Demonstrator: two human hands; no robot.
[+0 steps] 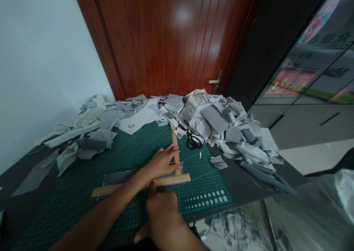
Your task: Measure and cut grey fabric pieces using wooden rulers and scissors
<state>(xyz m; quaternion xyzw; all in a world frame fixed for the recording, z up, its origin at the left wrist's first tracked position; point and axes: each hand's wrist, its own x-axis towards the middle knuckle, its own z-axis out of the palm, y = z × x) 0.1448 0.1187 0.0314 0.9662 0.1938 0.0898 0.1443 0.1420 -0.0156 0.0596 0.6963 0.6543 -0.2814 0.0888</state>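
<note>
On the green cutting mat (124,203), a wooden ruler (171,179) lies crosswise over a strip of grey fabric (118,177). A second wooden ruler (177,171) runs away from me, its near end at the first one's edge. My left hand (163,161) rests on this second ruler, fingers spread across it. Below, my right hand (163,206) has one finger stretched up to the near edge of the crosswise ruler. Its other fingers curl under, and anything inside them is hidden. Black-handled scissors (193,141) lie beyond my hands.
A large heap of grey and white fabric scraps (218,121) covers the back right. More scraps (96,125) pile up at the back left, near a white paper-like piece (139,120). A wooden door (166,40) stands behind the table. More scraps (235,229) lie below the table edge.
</note>
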